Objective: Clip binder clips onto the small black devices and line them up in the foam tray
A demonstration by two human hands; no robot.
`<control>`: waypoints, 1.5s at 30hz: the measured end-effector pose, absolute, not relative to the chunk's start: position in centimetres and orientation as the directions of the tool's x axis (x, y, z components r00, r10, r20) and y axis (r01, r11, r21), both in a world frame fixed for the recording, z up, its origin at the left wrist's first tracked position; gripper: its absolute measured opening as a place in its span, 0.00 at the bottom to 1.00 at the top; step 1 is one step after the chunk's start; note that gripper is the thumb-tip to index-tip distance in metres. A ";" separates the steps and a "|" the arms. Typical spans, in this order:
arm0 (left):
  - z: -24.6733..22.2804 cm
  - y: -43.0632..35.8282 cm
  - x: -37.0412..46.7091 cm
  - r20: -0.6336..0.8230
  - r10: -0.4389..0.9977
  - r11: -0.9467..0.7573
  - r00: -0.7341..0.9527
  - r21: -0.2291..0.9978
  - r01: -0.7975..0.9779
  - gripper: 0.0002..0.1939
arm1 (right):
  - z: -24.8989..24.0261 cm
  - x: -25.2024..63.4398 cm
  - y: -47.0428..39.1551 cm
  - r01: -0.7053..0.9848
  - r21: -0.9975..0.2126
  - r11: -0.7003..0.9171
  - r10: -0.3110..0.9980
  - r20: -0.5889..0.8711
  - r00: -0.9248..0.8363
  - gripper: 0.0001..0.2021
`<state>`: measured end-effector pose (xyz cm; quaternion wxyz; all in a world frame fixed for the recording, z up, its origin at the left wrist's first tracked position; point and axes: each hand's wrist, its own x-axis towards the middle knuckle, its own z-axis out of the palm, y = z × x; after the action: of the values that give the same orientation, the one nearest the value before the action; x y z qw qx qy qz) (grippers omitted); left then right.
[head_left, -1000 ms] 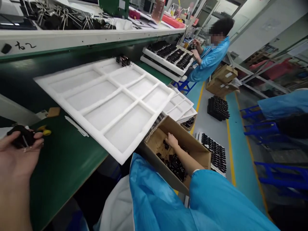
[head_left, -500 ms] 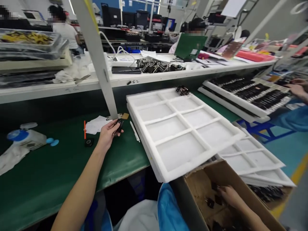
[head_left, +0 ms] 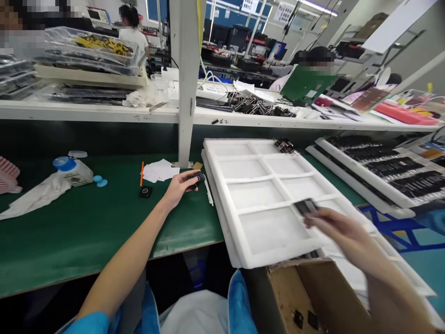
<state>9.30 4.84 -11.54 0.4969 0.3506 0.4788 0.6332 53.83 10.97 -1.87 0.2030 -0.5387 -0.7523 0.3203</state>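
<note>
Pinched between the thumb and fingers of my left hand (head_left: 180,185) is a small black device (head_left: 196,180) with rounded corners, held just above the green work surface (head_left: 139,232); my right hand (head_left: 335,227), blurred, grips a dark flat piece (head_left: 306,207) by its near end, over the white foam tray (head_left: 232,204), and I cannot tell whether it is a binder clip; a white pen (head_left: 208,191) lies between my left hand and the tray's left edge; the tray is divided by raised ribs into shallow compartments, with a small cluster of black binder clips (head_left: 285,145) at its far edge; below my right forearm stands an open cardboard box (head_left: 323,287), a few black clips (head_left: 298,319) visible on its bottom; left of my left hand, a second black device (head_left: 145,191) rests near an orange strip (head_left: 142,173) and some crumpled white paper (head_left: 160,170); farther left are two light-blue discs (head_left: 100,181) beside a blue-capped bottle (head_left: 74,172); on the white shelf (head_left: 243,120) behind lies a heap of binder clips (head_left: 257,105); beyond the tray, to the right, sit stacked foam trays (head_left: 378,192) holding rows of black parts.
</note>
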 end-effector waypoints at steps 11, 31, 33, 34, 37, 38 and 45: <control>-11.8 4.8 8.9 0.028 0.969 -0.104 -0.247 0.950 -0.296 0.25 | -2.4 31.4 15.6 0.305 -0.932 0.194 0.633 -0.119 -0.765 0.23; -10.2 4.5 9.7 0.162 0.981 -0.174 -0.110 0.979 -0.104 0.20 | -4.6 30.6 16.2 0.241 -0.829 0.504 0.515 0.064 -0.855 0.28; -10.3 4.6 9.7 0.169 0.980 -0.179 -0.106 0.979 -0.097 0.20 | -4.6 30.6 16.4 0.241 -0.832 0.500 0.517 0.063 -0.854 0.28; -10.4 4.6 9.6 0.171 0.980 -0.181 -0.101 0.979 -0.094 0.20 | -4.7 30.6 16.5 0.241 -0.833 0.498 0.519 0.064 -0.852 0.28; -10.6 4.6 9.4 0.175 0.981 -0.181 -0.083 0.980 -0.084 0.21 | -4.7 30.6 16.6 0.239 -0.830 0.504 0.519 0.070 -0.852 0.28; -10.7 4.6 9.4 0.174 0.981 -0.181 -0.082 0.980 -0.082 0.21 | -4.7 30.6 16.5 0.239 -0.827 0.508 0.516 0.070 -0.854 0.28; -10.8 4.5 9.2 0.177 0.982 -0.181 -0.073 0.981 -0.064 0.22 | -4.5 30.7 16.4 0.242 -0.814 0.528 0.513 0.079 -0.855 0.26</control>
<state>9.17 4.53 -10.85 0.4532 0.5079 0.4516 0.5768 30.74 16.39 -4.49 0.1564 -0.2194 -0.8599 0.4335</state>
